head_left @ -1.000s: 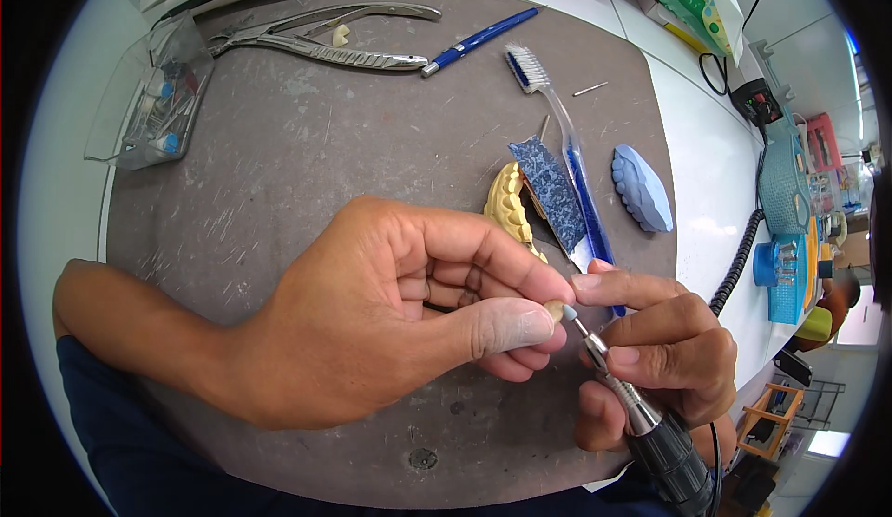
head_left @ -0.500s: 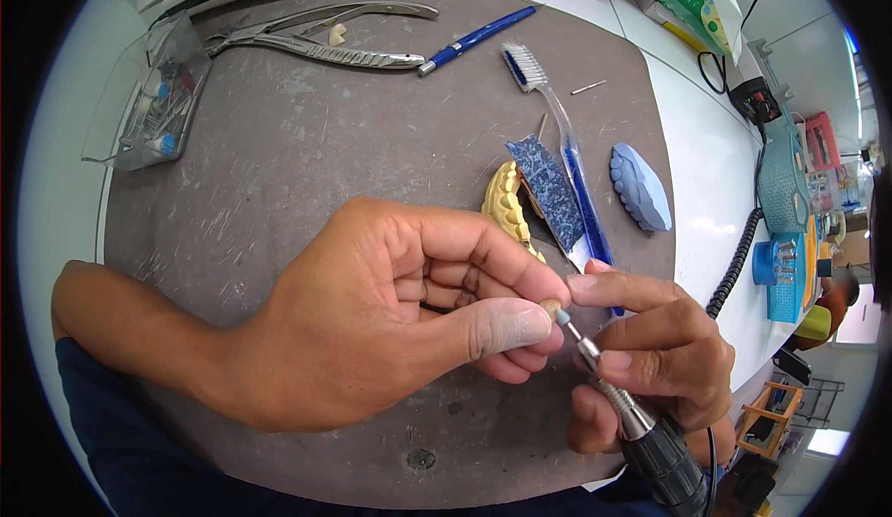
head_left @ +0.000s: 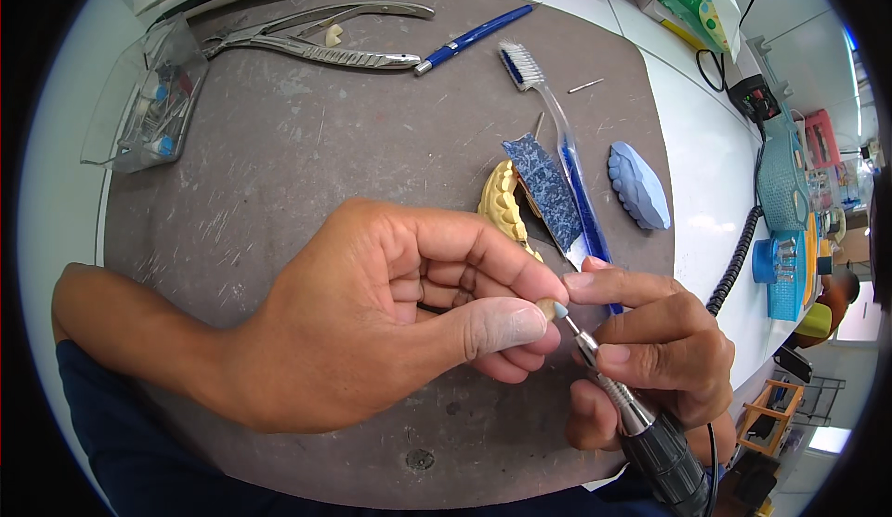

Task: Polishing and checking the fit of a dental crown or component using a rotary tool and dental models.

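Between thumb and forefinger, my left hand (head_left: 362,331) pinches a small tooth-coloured dental crown (head_left: 545,308), mostly hidden by the fingertips. Whitish dust coats that thumb. My right hand (head_left: 669,345) grips a rotary handpiece (head_left: 632,415) with a black rear and a silver front. Its pointed grey-blue grinding stone (head_left: 560,311) meets the crown's exposed side; whether they touch I cannot tell exactly. The right forefinger is stretched close to the left fingertips. Just beyond the hands lie a yellow dental model (head_left: 503,203) and a strip of blue-patterned sandpaper (head_left: 546,187).
A toothbrush (head_left: 574,169) lies beside the sandpaper, with a blue dental cast (head_left: 638,187) to its right. Further back are metal pliers (head_left: 325,51), a tooth-coloured piece (head_left: 334,36), a blue pen (head_left: 476,39) and a thin bur (head_left: 585,86). A clear box (head_left: 153,99) stands at left.
The stone's tip has shifted slightly against the crown, and a little more of the crown shows. Both hands keep nearly the same place and grip.
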`<state>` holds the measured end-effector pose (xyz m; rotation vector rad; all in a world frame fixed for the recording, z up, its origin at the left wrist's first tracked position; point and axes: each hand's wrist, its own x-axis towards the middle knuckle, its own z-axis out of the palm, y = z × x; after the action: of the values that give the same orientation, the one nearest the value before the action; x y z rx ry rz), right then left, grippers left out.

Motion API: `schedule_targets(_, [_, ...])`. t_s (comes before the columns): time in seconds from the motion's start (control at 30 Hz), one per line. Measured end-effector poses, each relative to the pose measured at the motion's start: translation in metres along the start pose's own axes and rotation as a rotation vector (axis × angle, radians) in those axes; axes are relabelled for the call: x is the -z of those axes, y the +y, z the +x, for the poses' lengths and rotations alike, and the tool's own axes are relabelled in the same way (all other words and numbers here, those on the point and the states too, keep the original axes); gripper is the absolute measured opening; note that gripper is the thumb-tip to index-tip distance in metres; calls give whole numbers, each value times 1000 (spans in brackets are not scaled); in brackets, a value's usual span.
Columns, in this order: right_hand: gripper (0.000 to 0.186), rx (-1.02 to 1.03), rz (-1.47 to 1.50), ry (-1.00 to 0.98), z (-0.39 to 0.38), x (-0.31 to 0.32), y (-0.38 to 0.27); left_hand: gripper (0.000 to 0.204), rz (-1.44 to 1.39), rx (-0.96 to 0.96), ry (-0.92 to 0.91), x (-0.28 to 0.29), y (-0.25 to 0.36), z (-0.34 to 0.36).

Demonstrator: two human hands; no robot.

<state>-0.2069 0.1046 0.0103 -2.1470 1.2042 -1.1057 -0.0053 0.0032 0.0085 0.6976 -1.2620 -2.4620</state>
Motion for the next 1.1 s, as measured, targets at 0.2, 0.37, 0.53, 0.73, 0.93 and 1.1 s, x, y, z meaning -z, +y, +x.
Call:
schedule_targets(0.2, [31,-75,56,134,0,-7,-5,18,-8,14,11,-1,1,0])
schedule_targets(0.37, [32,-19,19,76,1,-4,-2,18,-5,26,10,-1,1,0])
schedule_targets(0.53, [33,-8,5,30,-1,-1,0,19,-2,26,2,0,1,-1])
schedule_targets(0.73, [31,-24,5,62,-1,-3,0,19,11,21,1,-1,1,0])
schedule_targets(0.93, [32,-30,13,42,0,-2,-1,19,10,17,6,-1,1,0])
schedule_targets(1.1, [31,16,-72,46,-2,1,-2,18,0,-10,3,-1,-1,0])
